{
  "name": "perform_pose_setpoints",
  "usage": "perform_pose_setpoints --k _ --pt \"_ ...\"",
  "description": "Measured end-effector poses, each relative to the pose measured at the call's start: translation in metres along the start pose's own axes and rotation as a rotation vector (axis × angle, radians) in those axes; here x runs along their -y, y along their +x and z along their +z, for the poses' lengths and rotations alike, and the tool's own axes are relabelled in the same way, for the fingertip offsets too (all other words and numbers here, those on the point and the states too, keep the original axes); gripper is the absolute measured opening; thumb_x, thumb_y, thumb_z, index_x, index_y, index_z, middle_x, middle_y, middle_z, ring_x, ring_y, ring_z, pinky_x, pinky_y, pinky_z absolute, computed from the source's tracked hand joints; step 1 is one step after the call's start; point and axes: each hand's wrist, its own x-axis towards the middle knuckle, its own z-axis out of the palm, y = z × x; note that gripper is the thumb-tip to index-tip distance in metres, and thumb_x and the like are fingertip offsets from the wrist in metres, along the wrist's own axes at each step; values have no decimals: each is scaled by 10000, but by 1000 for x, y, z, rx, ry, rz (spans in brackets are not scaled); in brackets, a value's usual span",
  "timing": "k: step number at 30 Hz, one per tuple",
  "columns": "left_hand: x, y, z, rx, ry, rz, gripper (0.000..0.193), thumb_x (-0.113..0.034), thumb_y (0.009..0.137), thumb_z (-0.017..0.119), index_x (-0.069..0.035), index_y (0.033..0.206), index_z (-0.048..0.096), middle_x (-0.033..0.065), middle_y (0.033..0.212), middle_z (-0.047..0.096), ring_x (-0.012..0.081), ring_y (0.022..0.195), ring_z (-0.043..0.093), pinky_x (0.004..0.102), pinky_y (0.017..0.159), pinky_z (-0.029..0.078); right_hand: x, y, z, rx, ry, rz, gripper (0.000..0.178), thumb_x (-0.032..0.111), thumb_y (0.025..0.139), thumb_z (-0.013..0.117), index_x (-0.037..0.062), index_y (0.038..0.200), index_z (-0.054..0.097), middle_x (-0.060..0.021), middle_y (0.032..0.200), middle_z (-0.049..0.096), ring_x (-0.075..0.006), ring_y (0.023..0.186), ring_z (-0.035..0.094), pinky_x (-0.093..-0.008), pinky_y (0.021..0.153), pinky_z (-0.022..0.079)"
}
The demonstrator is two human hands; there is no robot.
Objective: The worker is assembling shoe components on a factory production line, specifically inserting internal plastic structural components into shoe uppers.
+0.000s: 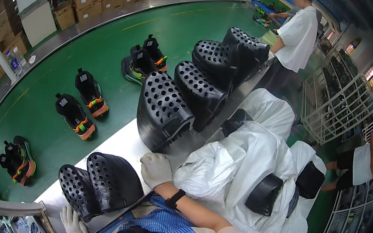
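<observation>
My left hand (74, 226), in a white glove, is at the lower left with its fingers stretched out, just beside the near pair of black perforated clogs (111, 184). Those clogs stand side by side on a pale metal ledge (114, 142). My right hand (156, 170), also gloved, is curled closed between that pair and a larger black clog (161, 108); nothing shows in its fingers. Farther along the ledge stand more black clogs (200, 85), bulky and full of round holes.
Pairs of black sneakers with orange and green soles (88, 94) stand spaced along the green conveyor belt (120, 84). White sacks (236, 165) with black clogs lie at my right. A person in a white shirt (296, 36) works farther up. Wire racks (333, 107) and another person are at right.
</observation>
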Motion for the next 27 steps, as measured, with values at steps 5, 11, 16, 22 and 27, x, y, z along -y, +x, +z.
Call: perform_pose_setpoints --k 5,11,16,22,27 --pt "0 5 1 -23 5 16 502 -172 827 416 36 1273 513 265 1434 422 483 1358 344 588 1138 227 0 2 1 56 13 44 69 116 789 593 80 815 646 -90 874 640 -306 837 607 -431 778 487" --pt "-27 33 -25 5 -33 48 382 -167 832 529 20 1162 575 287 1338 506 500 1263 428 594 1064 329 -4 1 0 35 1 53 74 121 789 592 83 822 645 -93 865 635 -308 839 608 -431 772 490" --pt "-38 32 -39 -31 -18 66 363 -143 827 537 24 1145 590 294 1329 512 507 1233 455 585 1040 363 -3 1 -1 30 21 40 73 115 779 590 82 812 646 -98 855 637 -310 835 611 -430 771 492" --pt "-38 38 -40 -31 -34 112 357 -132 820 558 16 1140 611 309 1311 517 506 1186 494 572 991 414 -7 -1 1 28 33 63 79 100 765 585 73 792 655 -106 841 644 -313 829 620 -426 779 495" --pt "-22 29 -25 -56 -15 99 371 -155 831 569 8 1161 615 308 1321 510 486 1184 503 551 981 431 -8 1 4 15 11 8 80 98 765 586 68 790 656 -107 848 648 -311 834 625 -427 774 497"
